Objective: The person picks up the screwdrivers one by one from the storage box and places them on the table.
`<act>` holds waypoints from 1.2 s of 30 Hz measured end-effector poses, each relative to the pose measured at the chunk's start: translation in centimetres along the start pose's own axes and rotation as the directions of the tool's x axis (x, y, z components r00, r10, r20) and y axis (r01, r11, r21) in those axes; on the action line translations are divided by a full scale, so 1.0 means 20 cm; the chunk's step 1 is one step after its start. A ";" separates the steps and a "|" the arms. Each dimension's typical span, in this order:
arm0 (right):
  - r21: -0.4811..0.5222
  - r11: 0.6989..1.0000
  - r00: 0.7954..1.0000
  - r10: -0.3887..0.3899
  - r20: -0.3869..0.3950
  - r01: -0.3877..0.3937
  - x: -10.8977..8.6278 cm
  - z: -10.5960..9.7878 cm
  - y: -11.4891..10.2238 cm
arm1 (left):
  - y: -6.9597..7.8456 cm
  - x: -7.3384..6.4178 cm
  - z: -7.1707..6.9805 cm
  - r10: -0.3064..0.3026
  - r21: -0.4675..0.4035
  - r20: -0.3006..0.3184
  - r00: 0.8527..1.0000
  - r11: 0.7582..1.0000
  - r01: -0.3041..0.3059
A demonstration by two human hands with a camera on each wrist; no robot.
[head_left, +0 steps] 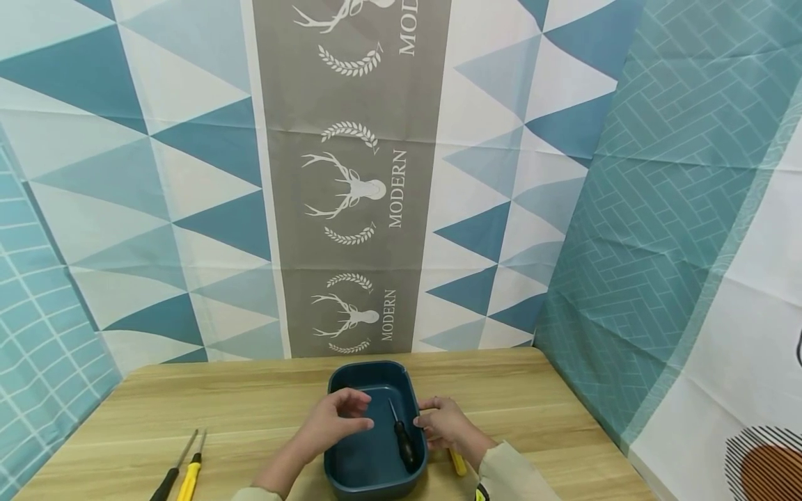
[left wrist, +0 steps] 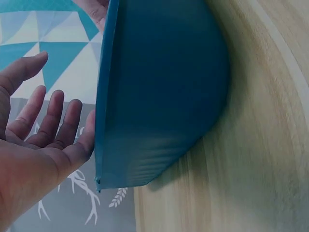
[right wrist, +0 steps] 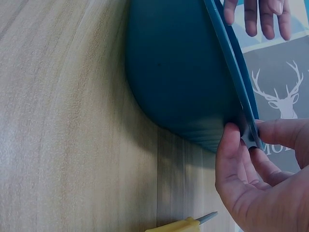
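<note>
A dark blue rectangular bin (head_left: pixel 357 463) stands on the wooden table with a black-handled screwdriver (head_left: pixel 404 442) lying inside it. At the bin's right rim, my right hand (head_left: pixel 446 423) pinches the wall, thumb on the inner side and fingers outside, as the right wrist view shows. My left hand (head_left: pixel 335 421) hovers over the bin's left part, fingers loosely bent and holding nothing. In the left wrist view, its palm and spread fingers (left wrist: pixel 50 116) show beside the rim. A yellow-handled screwdriver (head_left: pixel 458 462) lies right of the bin, partly hidden under my right hand.
Two more screwdrivers lie at the table's front left, one with a black handle (head_left: pixel 165 483) and one with a yellow handle (head_left: pixel 190 479). Behind the wooden table (head_left: pixel 263 390) hangs a patterned cloth (head_left: pixel 351 229); another cloth (head_left: pixel 658 243) borders the right side.
</note>
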State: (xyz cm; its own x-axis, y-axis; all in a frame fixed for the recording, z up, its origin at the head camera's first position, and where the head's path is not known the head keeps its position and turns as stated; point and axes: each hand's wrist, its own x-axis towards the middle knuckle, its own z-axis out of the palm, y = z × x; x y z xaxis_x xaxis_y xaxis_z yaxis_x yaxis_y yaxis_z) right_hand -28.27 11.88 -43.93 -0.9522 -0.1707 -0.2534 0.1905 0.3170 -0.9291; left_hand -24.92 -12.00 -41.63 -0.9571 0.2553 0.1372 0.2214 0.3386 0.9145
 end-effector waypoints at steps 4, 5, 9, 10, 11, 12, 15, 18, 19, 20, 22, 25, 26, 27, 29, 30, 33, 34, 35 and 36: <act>0.000 1.000 1.000 -0.008 0.003 0.008 0.00 0.00 0.00 | 0.00 0.00 0.02 -0.018 -0.013 0.006 1.000 1.000 0.018; -0.001 1.000 1.000 -0.008 0.004 0.008 0.00 0.00 0.00 | 0.00 0.00 0.02 -0.027 -0.018 0.010 1.000 0.999 0.027; -0.003 1.000 1.000 -0.004 0.006 0.004 0.00 0.00 0.00 | 0.00 0.01 0.04 -0.072 -0.035 0.028 0.997 0.997 0.073; -0.003 1.000 1.000 -0.003 0.008 0.003 0.00 0.00 0.00 | 0.00 0.02 0.05 -0.083 -0.040 0.034 0.996 0.996 0.084; -0.002 1.000 1.000 -0.001 0.009 0.001 0.00 0.00 0.00 | 0.00 0.02 0.05 -0.091 -0.048 0.041 0.995 0.995 0.093; 0.001 1.000 1.000 0.003 0.011 -0.003 0.00 0.00 0.00 | 0.00 0.02 0.06 -0.098 -0.054 0.046 0.994 0.993 0.100; 0.008 1.000 1.000 0.002 0.017 -0.003 -0.01 0.00 0.00 | 0.00 0.03 0.07 -0.116 -0.077 0.055 0.992 0.990 0.121; 0.009 1.000 1.000 0.001 0.021 -0.001 -0.01 0.00 0.00 | 0.01 0.03 0.09 -0.139 -0.098 0.055 0.989 0.985 0.144; 0.008 1.000 1.000 -0.002 0.022 0.001 -0.01 0.00 0.00 | 0.01 0.03 0.09 -0.151 -0.101 0.051 0.987 0.983 0.156; 0.007 1.000 1.000 -0.004 0.022 0.003 -0.01 0.00 0.00 | 0.01 0.04 0.10 -0.165 -0.106 0.049 0.985 0.980 0.169; 0.006 1.000 1.000 -0.004 0.022 0.004 -0.01 0.00 0.00 | 0.02 0.04 0.11 -0.193 -0.121 0.041 0.980 0.973 0.197; 0.004 1.000 1.000 -0.003 0.022 0.003 0.00 0.00 0.00 | 0.01 0.05 0.13 -0.228 -0.152 0.026 0.973 0.961 0.229; 0.003 1.000 1.000 -0.002 0.022 0.002 0.00 0.00 0.00 | 0.01 0.05 0.14 -0.237 -0.167 0.023 0.971 0.957 0.238; 0.002 1.000 1.000 -0.001 0.021 0.001 0.00 0.00 0.00 | 0.01 0.05 0.14 -0.245 -0.179 0.019 0.969 0.953 0.244; -0.003 1.000 1.000 -0.003 0.021 0.003 0.00 0.00 0.00 | 0.01 0.06 0.15 -0.262 -0.203 0.012 0.965 0.944 0.259; -0.006 1.000 1.000 -0.003 0.020 0.003 0.00 0.00 0.00 | 0.00 0.06 0.16 -0.272 -0.213 0.010 0.962 0.940 0.268; -0.008 1.000 1.000 -0.003 0.019 0.003 0.00 0.00 0.00 | 0.00 0.07 0.17 -0.305 -0.233 -0.001 0.952 0.926 0.296; -0.009 1.000 1.000 -0.003 0.018 0.003 0.00 0.00 0.00 | 0.00 0.07 0.18 -0.316 -0.239 -0.002 0.949 0.921 0.306; -0.008 1.000 1.000 0.000 0.017 0.000 0.00 0.00 0.00 | -0.01 0.07 0.18 -0.326 -0.243 -0.003 0.945 0.917 0.316; -0.007 1.000 1.000 0.001 0.017 -0.001 0.00 0.00 0.00 | -0.01 0.08 0.18 -0.337 -0.247 -0.004 0.941 0.913 0.326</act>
State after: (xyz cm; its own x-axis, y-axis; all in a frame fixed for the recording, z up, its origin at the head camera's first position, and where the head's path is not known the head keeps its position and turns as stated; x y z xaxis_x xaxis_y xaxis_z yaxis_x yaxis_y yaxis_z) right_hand -28.20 11.92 -43.94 -0.9476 -0.1865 -0.2592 0.1899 0.3236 -0.9270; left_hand -25.78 -8.37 -43.04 -0.9763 0.1229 -0.1779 -0.1561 0.1686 0.9733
